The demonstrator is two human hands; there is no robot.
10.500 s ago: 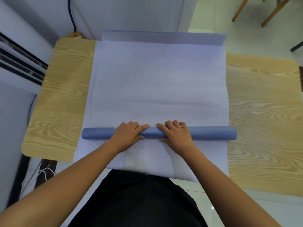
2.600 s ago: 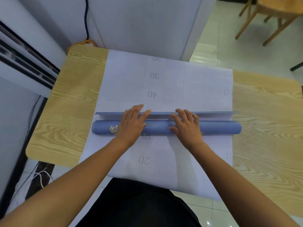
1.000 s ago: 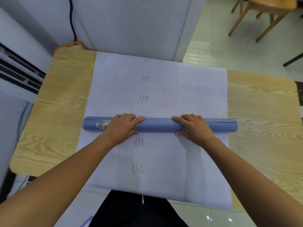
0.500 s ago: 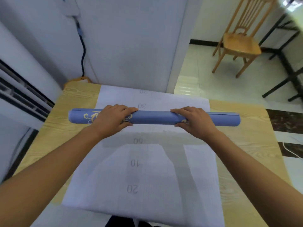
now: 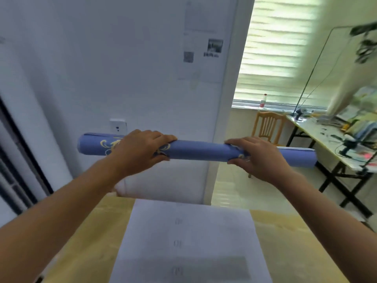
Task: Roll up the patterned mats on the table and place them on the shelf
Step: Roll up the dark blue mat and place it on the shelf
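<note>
Holding the rolled blue mat [image 5: 195, 153] level in the air above the table [image 5: 295, 242], I am gripping it with left hand [image 5: 138, 152] and right hand [image 5: 259, 158], fingers curled around it. At 6 o'clock a second mat [image 5: 187, 237] is lying flat. Slackening either grip could let the roll spring open.

I hold the rolled mat [image 5: 195, 153] crosswise above the table [image 5: 285, 242], left hand [image 5: 140, 152] left of centre, right hand [image 5: 259, 158] right; a flat mat [image 5: 189, 237] lies on the table.
</note>
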